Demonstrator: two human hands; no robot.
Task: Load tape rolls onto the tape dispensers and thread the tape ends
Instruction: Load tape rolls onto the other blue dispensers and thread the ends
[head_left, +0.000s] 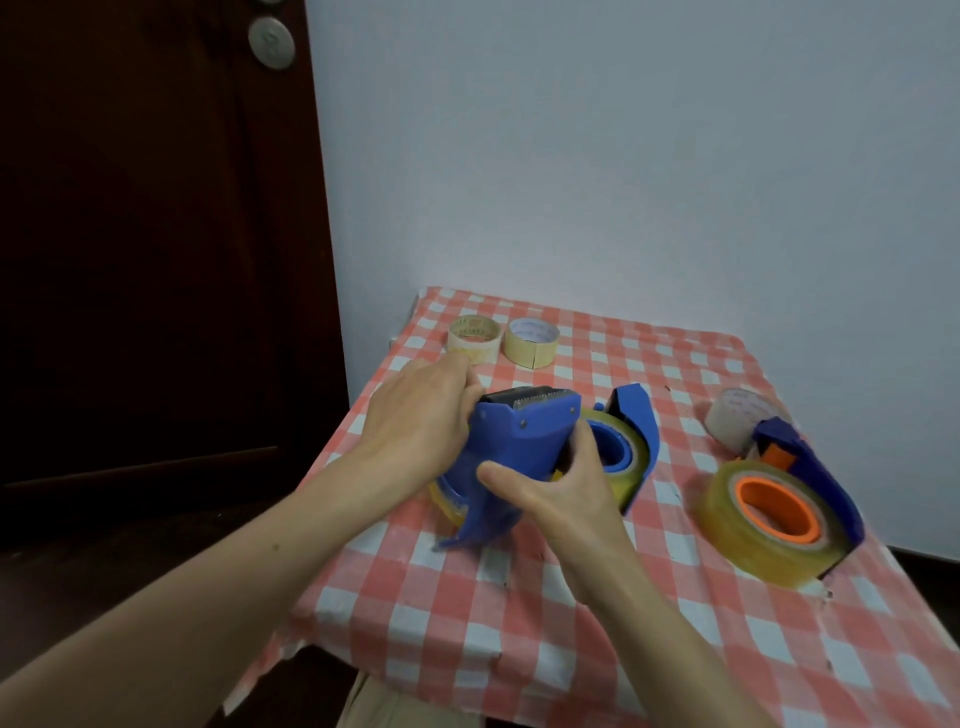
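Bracing the blue dispenser (524, 431), likely for threading, the left hand (421, 421) curls round its head; the right hand (561, 499) pinches its frame.

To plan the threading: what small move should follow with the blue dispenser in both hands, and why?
Probably draw the tape end to the serrated metal blade: left hand and right hand grip the blue plastic tape dispenser, yet its blade looks bare.
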